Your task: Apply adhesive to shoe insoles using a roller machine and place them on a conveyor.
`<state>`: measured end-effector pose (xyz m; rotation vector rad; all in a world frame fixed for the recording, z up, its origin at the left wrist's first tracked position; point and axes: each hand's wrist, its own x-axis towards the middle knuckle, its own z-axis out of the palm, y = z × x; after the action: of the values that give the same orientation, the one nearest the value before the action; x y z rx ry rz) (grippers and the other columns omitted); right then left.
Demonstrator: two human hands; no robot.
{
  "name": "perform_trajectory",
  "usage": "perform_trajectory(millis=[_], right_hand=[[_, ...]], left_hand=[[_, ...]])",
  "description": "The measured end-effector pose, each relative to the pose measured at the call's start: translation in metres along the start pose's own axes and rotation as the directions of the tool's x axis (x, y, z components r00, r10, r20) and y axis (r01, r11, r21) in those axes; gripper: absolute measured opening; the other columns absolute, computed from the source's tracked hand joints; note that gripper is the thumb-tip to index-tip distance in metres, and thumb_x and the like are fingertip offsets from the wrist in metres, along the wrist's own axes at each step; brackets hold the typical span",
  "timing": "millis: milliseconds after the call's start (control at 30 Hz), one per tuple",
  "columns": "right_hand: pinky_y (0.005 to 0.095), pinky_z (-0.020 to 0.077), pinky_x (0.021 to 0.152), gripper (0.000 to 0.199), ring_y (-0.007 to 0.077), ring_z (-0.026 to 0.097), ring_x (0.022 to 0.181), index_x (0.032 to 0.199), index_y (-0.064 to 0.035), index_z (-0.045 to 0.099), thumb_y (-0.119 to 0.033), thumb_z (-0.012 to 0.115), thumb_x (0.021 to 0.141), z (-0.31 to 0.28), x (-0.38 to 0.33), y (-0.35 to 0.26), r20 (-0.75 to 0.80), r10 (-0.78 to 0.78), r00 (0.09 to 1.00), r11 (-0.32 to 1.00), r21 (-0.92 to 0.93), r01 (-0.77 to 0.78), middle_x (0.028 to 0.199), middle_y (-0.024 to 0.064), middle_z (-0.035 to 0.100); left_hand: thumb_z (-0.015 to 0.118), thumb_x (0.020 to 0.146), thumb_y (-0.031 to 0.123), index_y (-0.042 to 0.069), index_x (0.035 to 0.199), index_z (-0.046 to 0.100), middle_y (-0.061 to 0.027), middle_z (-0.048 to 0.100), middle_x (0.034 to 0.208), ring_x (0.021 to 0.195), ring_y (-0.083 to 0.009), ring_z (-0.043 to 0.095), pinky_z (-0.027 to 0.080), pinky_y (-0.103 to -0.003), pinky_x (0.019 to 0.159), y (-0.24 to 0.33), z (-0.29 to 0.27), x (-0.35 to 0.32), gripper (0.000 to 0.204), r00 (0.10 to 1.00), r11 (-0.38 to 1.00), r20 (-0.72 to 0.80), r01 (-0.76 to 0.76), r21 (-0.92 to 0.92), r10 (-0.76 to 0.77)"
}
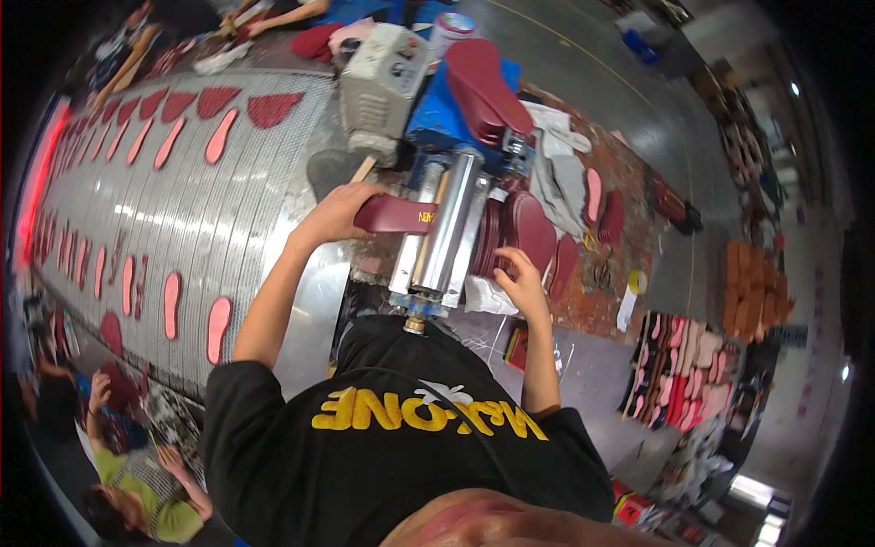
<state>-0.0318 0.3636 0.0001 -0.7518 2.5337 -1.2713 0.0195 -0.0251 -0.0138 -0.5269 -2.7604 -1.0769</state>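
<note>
My left hand point(339, 214) grips the end of a dark red shoe insole point(387, 215) with yellow print. The insole's other end lies at the shiny metal rollers point(448, 228) of a small machine in front of me. To the right of the rollers, a stack of dark red insoles point(529, 228) stands close together. My right hand point(522, 284) is at the near edge of that stack, fingers apart and slightly curled, with nothing visible in it. More dark red insoles point(478, 87) are piled on blue material behind the rollers.
A metal mesh conveyor point(196, 237) on the left carries pink insoles and dark red pieces. A grey motor housing point(383, 82) stands behind my left hand. Grey cloth point(558, 182) and a tape roll point(638, 282) lie on the worn table at right. Other people work at far left.
</note>
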Motion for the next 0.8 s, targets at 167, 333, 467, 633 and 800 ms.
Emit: perform_trajectory(millis=[167, 333, 467, 633, 800], right_hand=[[0.0241, 0.0482, 0.073, 0.027, 0.0118, 0.058, 0.089, 0.111, 0.0005, 0.058, 0.000, 0.058, 0.084, 0.015, -0.004, 0.011, 0.158, 0.191, 0.969, 0.937, 0.264, -0.228, 0.100, 0.0066, 0.062], [0.0234, 0.0469, 0.076, 0.025, 0.0109, 0.058, 0.088, 0.110, 0.0014, 0.057, -0.001, 0.057, 0.085, 0.035, 0.005, 0.013, 0.159, 0.260, 0.952, 0.895, 0.330, -0.300, 0.098, 0.0066, 0.062], [0.0235, 0.0459, 0.076, 0.024, 0.0107, 0.058, 0.086, 0.109, 0.0029, 0.056, -0.001, 0.055, 0.086, 0.059, 0.000, 0.020, 0.154, 0.299, 0.942, 0.895, 0.298, -0.333, 0.092, 0.0049, 0.062], [0.0226, 0.0440, 0.076, 0.024, 0.0093, 0.056, 0.085, 0.110, 0.0033, 0.054, 0.002, 0.052, 0.085, 0.073, -0.020, 0.026, 0.201, 0.389, 0.899, 0.854, 0.289, -0.433, 0.093, 0.0030, 0.060], [0.0229, 0.0439, 0.079, 0.028, 0.0100, 0.056, 0.085, 0.106, 0.0047, 0.055, 0.008, 0.046, 0.080, 0.078, -0.050, 0.021, 0.121, 0.527, 0.841, 0.788, 0.301, -0.537, 0.092, 0.0038, 0.059]], left_hand=[[0.077, 0.062, 0.004, 0.007, 0.123, 0.045, -0.0125, 0.054, 0.116, 0.109, -0.0263, 0.052, 0.045, -0.036, 0.089, -0.071, 0.002, -0.057, 0.069, 0.972, 0.941, 0.103, 0.230, -0.247, -0.210], [0.061, 0.086, 0.026, 0.009, 0.128, 0.042, -0.0088, 0.050, 0.120, 0.105, -0.0241, 0.054, 0.047, -0.040, 0.087, -0.147, 0.015, -0.178, 0.049, 0.719, -0.167, 0.404, 0.380, -0.910, -0.566], [0.043, 0.093, 0.047, 0.009, 0.130, 0.040, -0.0120, 0.048, 0.127, 0.106, -0.0274, 0.054, 0.045, -0.047, 0.091, -0.188, 0.019, -0.277, 0.053, 0.533, -0.428, 0.519, 0.295, -0.854, -0.669], [0.033, 0.094, 0.053, 0.011, 0.128, 0.044, -0.0112, 0.053, 0.123, 0.105, -0.0281, 0.055, 0.046, -0.047, 0.086, -0.229, 0.032, -0.318, 0.055, 0.114, -0.345, 0.364, 0.153, -0.926, -0.925], [0.035, 0.095, 0.049, 0.011, 0.127, 0.045, -0.0089, 0.053, 0.125, 0.106, -0.0268, 0.054, 0.045, -0.047, 0.085, -0.292, 0.031, -0.277, 0.051, 0.176, -0.303, 0.306, 0.047, -0.952, -0.935]])
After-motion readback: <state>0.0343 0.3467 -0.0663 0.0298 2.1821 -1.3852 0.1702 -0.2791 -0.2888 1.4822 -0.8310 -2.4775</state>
